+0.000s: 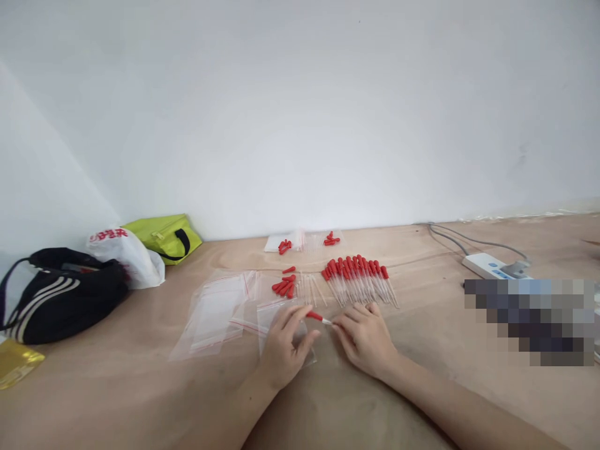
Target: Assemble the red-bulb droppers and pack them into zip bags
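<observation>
Now our right hand (368,337) pinches the clear tube (326,322); our left hand (285,347), half-curled, thumb apart, meets the red bulb (314,315) between both hands. We should keep tube and bulb aligned, short of the far droppers (359,275).

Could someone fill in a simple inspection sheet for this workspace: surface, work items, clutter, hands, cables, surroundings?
Surface: brown covering, lightly creased.
Work items: row of red-tipped droppers; loose red bulbs; thin clear tubes; clear bags.
Clutter: black bag, white bag, yellow-green bag at left; pixelated patch at right, contents unreadable.
Hands: right hand pinches one dropper by its pale end; left hand is at its red end.
Cables: grey cables by a white power strip.
Surroundings: pale wall.
</observation>
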The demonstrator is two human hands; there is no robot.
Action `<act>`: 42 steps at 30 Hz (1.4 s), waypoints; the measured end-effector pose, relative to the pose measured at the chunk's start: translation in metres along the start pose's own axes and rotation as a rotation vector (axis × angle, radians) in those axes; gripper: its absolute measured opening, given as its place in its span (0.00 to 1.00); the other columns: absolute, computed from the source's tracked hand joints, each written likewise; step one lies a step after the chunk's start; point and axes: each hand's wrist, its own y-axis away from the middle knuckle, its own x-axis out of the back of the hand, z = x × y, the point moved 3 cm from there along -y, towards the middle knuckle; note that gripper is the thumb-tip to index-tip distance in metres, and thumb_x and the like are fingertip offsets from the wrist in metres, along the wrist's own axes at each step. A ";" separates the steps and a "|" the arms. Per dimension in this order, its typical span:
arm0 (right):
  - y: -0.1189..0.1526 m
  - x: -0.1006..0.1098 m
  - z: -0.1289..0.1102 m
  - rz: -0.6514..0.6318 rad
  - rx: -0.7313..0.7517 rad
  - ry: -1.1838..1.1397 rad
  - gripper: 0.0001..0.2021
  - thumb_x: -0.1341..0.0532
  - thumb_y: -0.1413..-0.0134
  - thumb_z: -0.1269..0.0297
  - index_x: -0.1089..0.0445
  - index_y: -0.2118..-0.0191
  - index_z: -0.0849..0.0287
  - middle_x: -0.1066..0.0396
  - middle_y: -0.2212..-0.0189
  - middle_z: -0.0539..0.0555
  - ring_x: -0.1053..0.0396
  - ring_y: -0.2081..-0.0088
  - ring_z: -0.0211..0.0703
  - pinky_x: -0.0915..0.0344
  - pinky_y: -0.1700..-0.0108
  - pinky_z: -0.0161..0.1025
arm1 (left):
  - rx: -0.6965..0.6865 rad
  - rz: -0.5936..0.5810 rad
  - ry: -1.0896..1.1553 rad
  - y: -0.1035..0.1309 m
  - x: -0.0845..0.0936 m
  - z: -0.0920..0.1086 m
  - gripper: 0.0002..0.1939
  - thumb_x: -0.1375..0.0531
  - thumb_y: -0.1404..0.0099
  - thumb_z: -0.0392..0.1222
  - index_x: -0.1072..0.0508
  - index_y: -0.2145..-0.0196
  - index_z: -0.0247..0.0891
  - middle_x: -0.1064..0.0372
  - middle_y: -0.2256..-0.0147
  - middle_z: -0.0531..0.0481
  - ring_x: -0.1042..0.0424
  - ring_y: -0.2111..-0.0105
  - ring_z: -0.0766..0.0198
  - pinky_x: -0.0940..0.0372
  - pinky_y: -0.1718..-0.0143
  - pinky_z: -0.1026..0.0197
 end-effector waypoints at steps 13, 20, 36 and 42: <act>-0.070 -0.047 0.021 -0.032 -0.509 0.173 0.09 0.49 0.47 0.65 0.32 0.70 0.60 0.28 0.75 0.55 0.35 0.68 0.44 0.57 0.64 0.42 | 0.310 -0.086 -0.090 0.001 -0.001 -0.031 0.04 0.44 0.45 0.35 0.35 0.68 0.37 0.37 0.68 0.48 0.34 0.66 0.58 0.36 0.66 0.55; -0.066 -0.046 0.013 -0.094 -0.424 0.143 0.10 0.47 0.49 0.62 0.32 0.72 0.61 0.28 0.71 0.57 0.35 0.65 0.47 0.56 0.61 0.44 | 0.360 -0.099 -0.166 -0.010 0.006 -0.044 0.04 0.46 0.42 0.35 0.35 0.66 0.37 0.36 0.67 0.49 0.33 0.71 0.62 0.36 0.68 0.59; -0.064 -0.048 0.003 0.065 -0.394 0.116 0.11 0.52 0.46 0.66 0.36 0.71 0.63 0.32 0.73 0.59 0.36 0.68 0.47 0.52 0.62 0.44 | 0.237 0.101 -0.184 -0.037 0.003 -0.074 0.03 0.49 0.41 0.36 0.36 0.70 0.38 0.36 0.68 0.47 0.34 0.64 0.58 0.38 0.62 0.55; -0.030 -0.036 0.012 0.191 -0.218 -0.358 0.09 0.55 0.43 0.69 0.39 0.64 0.60 0.32 0.70 0.55 0.35 0.68 0.41 0.44 0.63 0.39 | 0.128 0.053 -0.002 -0.031 -0.004 -0.039 0.08 0.52 0.39 0.35 0.36 0.62 0.36 0.35 0.66 0.47 0.32 0.68 0.63 0.36 0.65 0.60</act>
